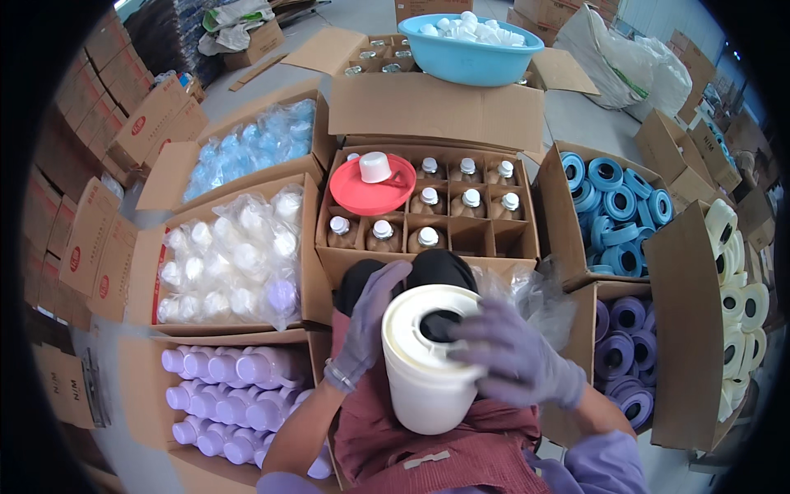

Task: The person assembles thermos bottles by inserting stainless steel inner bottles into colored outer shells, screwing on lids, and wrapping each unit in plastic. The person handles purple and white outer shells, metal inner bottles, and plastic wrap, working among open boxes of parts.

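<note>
A white cylindrical container [429, 391] stands tilted on my lap, topped by a cream ring [405, 328] with a dark round hole. My left hand [366, 329], in a purple-grey glove, is pressed along the container's left side and steadies it. Over the right edge of the ring is my right hand [514, 354], gloved alike. Its fingers are blurred by motion, so their grip on the ring is unclear. Past my knees, a divided carton [428, 258] holds several white-capped bottles [383, 235]. A red funnel-like dish [362, 196] with a white cup [375, 167] rests on them.
At left, cartons hold lilac bottles [251, 412], bagged white pieces [222, 263] and bagged blue pieces [255, 148]. Cartons of blue rings [619, 202], purple rings [615, 354] and cream rings [753, 305] stand at right. A blue basin [469, 64] of white caps sits at the back.
</note>
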`<state>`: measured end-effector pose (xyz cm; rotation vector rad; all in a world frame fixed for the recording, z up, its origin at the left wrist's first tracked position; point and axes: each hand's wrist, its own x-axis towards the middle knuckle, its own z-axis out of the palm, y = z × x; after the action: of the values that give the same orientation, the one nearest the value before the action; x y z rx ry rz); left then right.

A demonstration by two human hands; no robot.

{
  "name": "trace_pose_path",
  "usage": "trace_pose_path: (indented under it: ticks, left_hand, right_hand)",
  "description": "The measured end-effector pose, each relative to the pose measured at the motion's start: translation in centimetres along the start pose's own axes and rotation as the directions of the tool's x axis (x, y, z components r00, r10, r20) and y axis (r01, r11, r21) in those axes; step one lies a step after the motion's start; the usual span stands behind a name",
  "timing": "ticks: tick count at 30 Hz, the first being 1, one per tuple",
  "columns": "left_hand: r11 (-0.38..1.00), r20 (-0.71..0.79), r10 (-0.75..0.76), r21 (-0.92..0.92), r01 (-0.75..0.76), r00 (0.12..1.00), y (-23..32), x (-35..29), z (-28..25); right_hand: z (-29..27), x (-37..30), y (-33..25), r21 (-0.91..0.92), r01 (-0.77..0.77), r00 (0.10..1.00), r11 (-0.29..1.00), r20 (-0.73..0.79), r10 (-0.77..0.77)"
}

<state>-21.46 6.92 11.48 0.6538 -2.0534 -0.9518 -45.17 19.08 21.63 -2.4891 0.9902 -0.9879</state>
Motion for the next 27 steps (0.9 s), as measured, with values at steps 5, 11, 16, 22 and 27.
trace_pose_path:
  ticks: [5,11,16,22,27]
  left_hand:
    - [0.958,0.180,0.098,0.249,-0.142,0.979,3.1,-1.7,4.6]
    - [0.837,0.687,-0.290,-0.156,0.524,0.666,10.4,-3.5,-0.8]
    - [0.535,0.481,-0.632,-0.296,0.791,0.608,6.6,-8.2,1.1]
    - [0.969,0.282,0.169,0.127,-0.211,0.944,11.1,-2.1,-0.4]
    - [0.617,0.362,-0.598,-0.361,0.699,0.715,10.0,-0.2,-1.6]
  right_hand:
    - [-3.7,-4.0,-7.8,-0.293,-0.485,0.856,0.824,0.035,0.516]
    - [-2.3,-10.8,-0.5,-0.116,-0.745,0.630,0.656,0.199,0.751]
    - [0.0,-9.7,-1.7,0.364,-0.469,0.816,0.805,-0.169,0.552]
    - [1.2,-8.7,0.6,0.950,-0.247,0.286,-0.191,0.259,0.923]
    - [-0.5,-7.4,2.8,0.249,-0.275,0.816,0.928,-0.449,0.363]
